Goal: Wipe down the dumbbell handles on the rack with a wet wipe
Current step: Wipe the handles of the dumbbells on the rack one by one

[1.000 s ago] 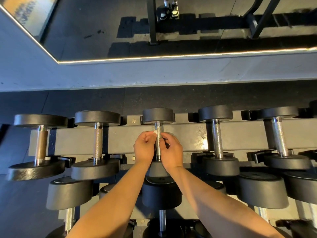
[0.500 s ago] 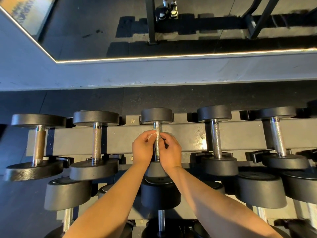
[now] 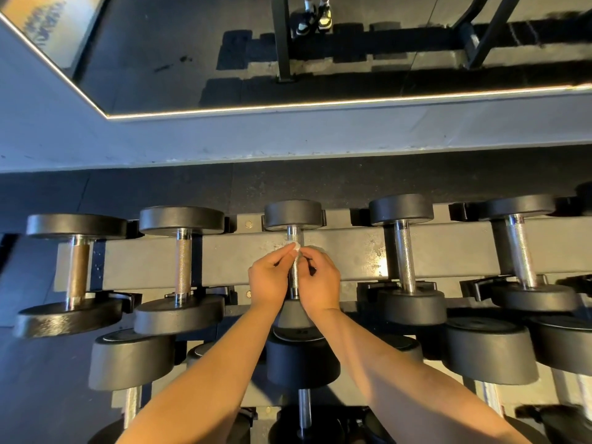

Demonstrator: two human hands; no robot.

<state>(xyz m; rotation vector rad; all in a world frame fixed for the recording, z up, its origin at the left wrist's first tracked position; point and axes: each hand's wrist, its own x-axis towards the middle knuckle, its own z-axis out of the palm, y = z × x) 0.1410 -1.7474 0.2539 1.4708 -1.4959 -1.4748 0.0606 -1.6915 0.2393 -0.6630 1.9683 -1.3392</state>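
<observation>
Looking down from the head view, we find both our hands at the middle dumbbell (image 3: 293, 214) on the top row of the rack (image 3: 224, 261), which lies with its heads pointing away from us and toward us. Our left hand (image 3: 269, 277) pinches a small white wet wipe (image 3: 295, 246) between thumb and fingertips, pressed to the upper part of the chrome handle (image 3: 293, 233). Our right hand (image 3: 320, 280) sits on the other side of the bar with its fingers curled close round the handle; we cannot tell whether it also catches an end of the wipe. Two more dumbbells lie to the left and two to the right on the same row, and a lower row (image 3: 302, 363) sits nearer us. Beyond the rack, a floor-level mirror (image 3: 352, 59) reflects a pair of shoes (image 3: 315, 19).
</observation>
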